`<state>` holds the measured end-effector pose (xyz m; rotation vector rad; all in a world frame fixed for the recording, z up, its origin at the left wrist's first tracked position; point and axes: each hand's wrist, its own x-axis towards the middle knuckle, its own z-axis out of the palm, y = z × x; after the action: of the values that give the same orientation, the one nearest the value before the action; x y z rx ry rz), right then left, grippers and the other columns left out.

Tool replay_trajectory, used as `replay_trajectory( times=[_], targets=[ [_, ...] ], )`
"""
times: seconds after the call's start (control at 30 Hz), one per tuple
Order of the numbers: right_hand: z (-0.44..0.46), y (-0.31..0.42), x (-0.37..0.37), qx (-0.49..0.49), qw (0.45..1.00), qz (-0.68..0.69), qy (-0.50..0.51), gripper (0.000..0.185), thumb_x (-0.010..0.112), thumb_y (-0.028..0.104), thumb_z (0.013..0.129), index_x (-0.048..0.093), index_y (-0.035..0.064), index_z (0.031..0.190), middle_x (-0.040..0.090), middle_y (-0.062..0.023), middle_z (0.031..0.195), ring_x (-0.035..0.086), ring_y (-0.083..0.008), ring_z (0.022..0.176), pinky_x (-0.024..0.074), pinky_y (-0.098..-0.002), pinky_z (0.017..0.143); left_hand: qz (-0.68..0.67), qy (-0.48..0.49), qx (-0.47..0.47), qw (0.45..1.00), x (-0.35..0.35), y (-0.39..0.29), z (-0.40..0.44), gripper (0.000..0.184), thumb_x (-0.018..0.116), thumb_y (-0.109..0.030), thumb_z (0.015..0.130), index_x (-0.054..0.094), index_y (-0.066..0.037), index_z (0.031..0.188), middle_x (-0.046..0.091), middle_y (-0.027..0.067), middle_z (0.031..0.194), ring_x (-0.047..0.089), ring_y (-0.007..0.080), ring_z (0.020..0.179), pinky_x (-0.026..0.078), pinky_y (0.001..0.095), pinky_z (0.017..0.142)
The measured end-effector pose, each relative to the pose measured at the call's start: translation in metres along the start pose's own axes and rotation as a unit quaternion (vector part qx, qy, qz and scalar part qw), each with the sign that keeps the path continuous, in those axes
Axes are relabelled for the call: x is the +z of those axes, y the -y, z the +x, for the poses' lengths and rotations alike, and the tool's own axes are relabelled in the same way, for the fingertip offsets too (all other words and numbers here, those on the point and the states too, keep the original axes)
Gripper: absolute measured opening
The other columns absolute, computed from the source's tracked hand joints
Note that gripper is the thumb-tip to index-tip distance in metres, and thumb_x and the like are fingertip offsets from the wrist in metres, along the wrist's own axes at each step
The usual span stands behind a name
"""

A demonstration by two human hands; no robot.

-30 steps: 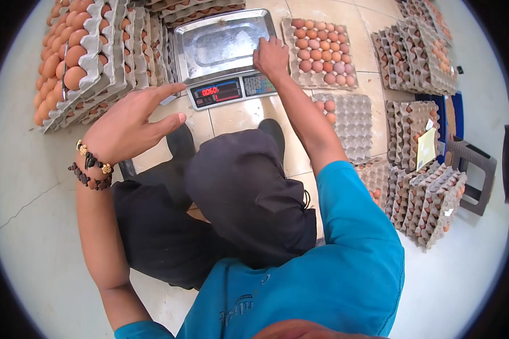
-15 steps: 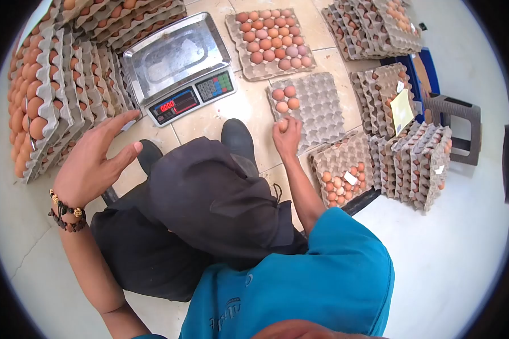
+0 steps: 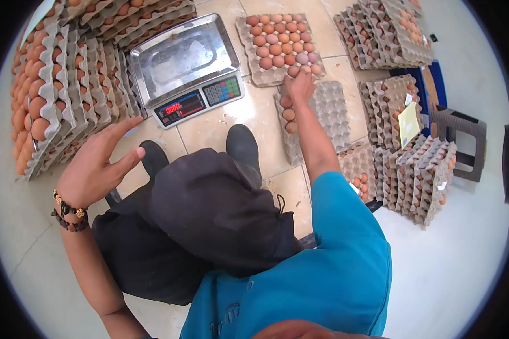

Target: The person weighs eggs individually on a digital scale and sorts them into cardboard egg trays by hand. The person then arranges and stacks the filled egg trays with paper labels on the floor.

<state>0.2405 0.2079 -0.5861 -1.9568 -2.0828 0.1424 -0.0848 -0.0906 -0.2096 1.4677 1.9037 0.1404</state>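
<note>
From where I stand, the person's right hand reaches down at the near edge of the upper egg tray, fingertips touching an egg in the row closest to the person. The fingers are bent in toward it, but I can't tell whether they grip that egg or only rest against it. Rows of brown and pinkish eggs fill most of this tray, which lies flat on the tiled floor.

Just below, and partly under the wrist and forearm, lies the lower egg tray, with a few eggs visible along its left side. Nearer the elbow, a third tray shows some eggs, the sleeve and arm covering part of it.

The left hand hangs in the air, relaxed and spread, thumb apart from the fingers, grasping nothing. Two beaded bracelets circle its wrist. Just beside its fingertips rises a tall stack of filled trays.

Between the hands and farther out sits a digital scale, its metal pan upward and red digits lit. Along the right stand more stacked trays, a yellow paper and a grey plastic frame.
</note>
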Motion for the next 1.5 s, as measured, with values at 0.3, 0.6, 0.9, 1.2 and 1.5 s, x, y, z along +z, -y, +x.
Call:
replay_trajectory(
  times=[0.3, 0.6, 0.9, 1.2, 1.5],
  targets=[
    [0.027, -0.007, 0.003, 0.214, 0.83, 0.511, 0.071, 0.025, 0.07, 0.03, 0.078, 0.069, 0.0099, 0.092, 0.063, -0.0041, 0.076, 0.063, -0.0251, 0.068, 0.0527, -0.0426, 0.065, 0.002, 0.022, -0.021, 1.0, -0.004, -0.003, 0.002, 0.053, 0.066, -0.027, 0.096, 0.053, -0.004, 0.141, 0.062, 0.0219, 0.132, 0.058, 0.0374, 0.124, 0.044, 0.0423, 0.105],
    [0.024, 0.065, 0.006, -0.046, 0.976, 0.174, 0.121, 0.027, 0.068, 0.029, 0.084, 0.072, 0.0021, 0.086, 0.073, -0.0133, 0.083, 0.071, -0.0305, 0.076, 0.0564, -0.0434, 0.071, 0.004, 0.013, 0.0, 1.0, -0.001, -0.006, 0.006, 0.051, 0.064, -0.031, 0.096, 0.054, -0.004, 0.139, 0.064, 0.021, 0.121, 0.061, 0.0381, 0.115, 0.047, 0.0437, 0.1],
    [0.029, 0.087, 0.018, 0.026, 0.992, 0.07, 0.101, 0.031, 0.075, 0.029, 0.081, 0.075, -0.0022, 0.084, 0.075, -0.0164, 0.088, 0.073, -0.0288, 0.078, 0.0565, -0.0401, 0.071, 0.01, -0.001, 0.019, 1.0, 0.002, 0.006, -0.001, 0.052, 0.064, -0.03, 0.097, 0.053, -0.004, 0.141, 0.063, 0.0203, 0.131, 0.06, 0.0364, 0.12, 0.046, 0.0424, 0.102],
    [-0.017, 0.17, -0.033, -0.084, 0.725, 0.62, 0.287, 0.039, 0.086, 0.034, 0.076, 0.077, -0.0041, 0.077, 0.072, -0.0041, 0.073, 0.063, -0.008, 0.069, 0.0508, -0.0262, 0.065, 0.018, -0.013, 0.024, 0.999, -0.002, 0.003, -0.012, 0.051, 0.064, -0.03, 0.097, 0.054, -0.004, 0.139, 0.063, 0.0218, 0.131, 0.059, 0.0386, 0.12, 0.046, 0.043, 0.103],
    [-0.026, 0.247, 0.0, -0.177, 0.885, 0.259, 0.343, 0.059, 0.082, 0.057, 0.067, 0.076, -0.0016, 0.074, 0.074, -0.0205, 0.078, 0.074, -0.0341, 0.077, 0.0571, -0.0411, 0.074, 0.016, -0.04, 0.026, 0.999, -0.001, 0.017, -0.015, 0.052, 0.064, -0.033, 0.098, 0.054, -0.005, 0.14, 0.062, 0.0218, 0.132, 0.059, 0.0388, 0.122, 0.046, 0.0436, 0.104]
  ],
)
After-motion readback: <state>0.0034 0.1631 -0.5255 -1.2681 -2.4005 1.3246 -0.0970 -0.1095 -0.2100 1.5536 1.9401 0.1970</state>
